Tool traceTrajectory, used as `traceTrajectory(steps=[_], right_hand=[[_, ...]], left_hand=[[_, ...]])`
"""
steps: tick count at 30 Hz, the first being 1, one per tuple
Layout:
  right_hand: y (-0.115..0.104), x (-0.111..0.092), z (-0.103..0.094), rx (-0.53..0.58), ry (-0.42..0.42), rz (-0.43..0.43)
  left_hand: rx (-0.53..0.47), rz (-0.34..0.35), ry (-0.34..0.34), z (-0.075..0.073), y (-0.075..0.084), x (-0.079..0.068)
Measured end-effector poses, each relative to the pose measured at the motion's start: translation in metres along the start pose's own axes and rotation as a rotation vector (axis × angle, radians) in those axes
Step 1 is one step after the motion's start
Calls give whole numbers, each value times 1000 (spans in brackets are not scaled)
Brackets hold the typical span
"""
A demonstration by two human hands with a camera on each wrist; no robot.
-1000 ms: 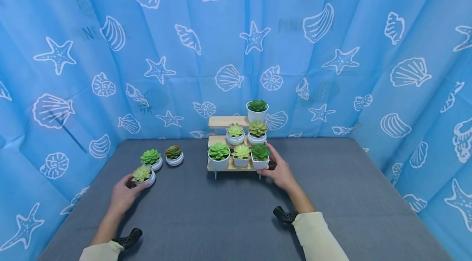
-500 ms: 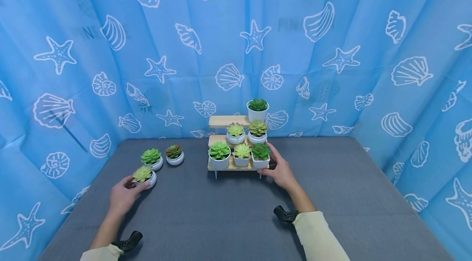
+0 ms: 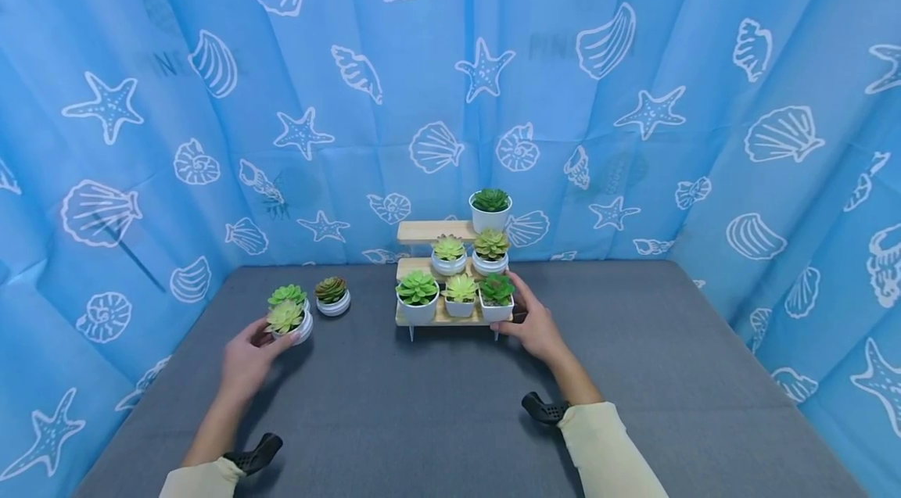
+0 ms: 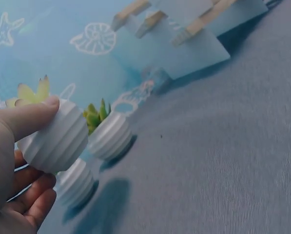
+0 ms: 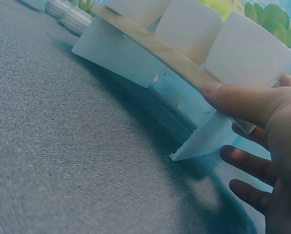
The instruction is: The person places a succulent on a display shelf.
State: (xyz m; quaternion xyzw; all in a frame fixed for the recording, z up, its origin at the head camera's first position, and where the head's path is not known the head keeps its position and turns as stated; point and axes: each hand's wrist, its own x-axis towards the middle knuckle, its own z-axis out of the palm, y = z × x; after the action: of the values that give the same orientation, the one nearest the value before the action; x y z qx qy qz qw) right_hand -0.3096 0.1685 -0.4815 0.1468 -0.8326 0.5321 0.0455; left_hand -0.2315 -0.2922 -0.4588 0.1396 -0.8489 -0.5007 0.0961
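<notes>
My left hand (image 3: 246,361) grips a ribbed white pot (image 4: 57,139) with a pale green succulent (image 3: 285,317), thumb over its near side. In the left wrist view this pot hangs above the table, with a shadow below. Behind it on the table are a bright green potted succulent (image 3: 287,295), partly hidden, and a reddish-green one (image 3: 331,290). At the right end of a three-tier wooden plant stand (image 3: 436,232), my right hand (image 3: 538,335) holds the lowest shelf. Its thumb lies on the shelf's front edge (image 5: 184,63), beside a square white pot (image 5: 247,51).
Several potted succulents fill the lowest shelf. The middle shelf bears two, right of a bare strip (image 3: 411,267); the top shelf has a dark green one (image 3: 490,205) at its right end. Grey cloth (image 3: 422,420) covers the table, and a blue shell-print curtain (image 3: 366,130) surrounds it.
My left hand has lifted the pale green succulent and shifted it slightly right and away from me, now overlapping the bright green one in the head view. My right hand keeps its hold.
</notes>
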Motion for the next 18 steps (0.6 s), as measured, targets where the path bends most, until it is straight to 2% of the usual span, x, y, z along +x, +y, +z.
traceTrajectory(steps=[4,10,18], right_hand=[[0,0,0,3,7,1],[-1,0,1,-6,0,9],[1,1,1,1,5,-12]], left_hand=[[-24,34,-2,4,7,3],[-44,44,-14,12,20,6],[-133,70,-26,33,37,14]])
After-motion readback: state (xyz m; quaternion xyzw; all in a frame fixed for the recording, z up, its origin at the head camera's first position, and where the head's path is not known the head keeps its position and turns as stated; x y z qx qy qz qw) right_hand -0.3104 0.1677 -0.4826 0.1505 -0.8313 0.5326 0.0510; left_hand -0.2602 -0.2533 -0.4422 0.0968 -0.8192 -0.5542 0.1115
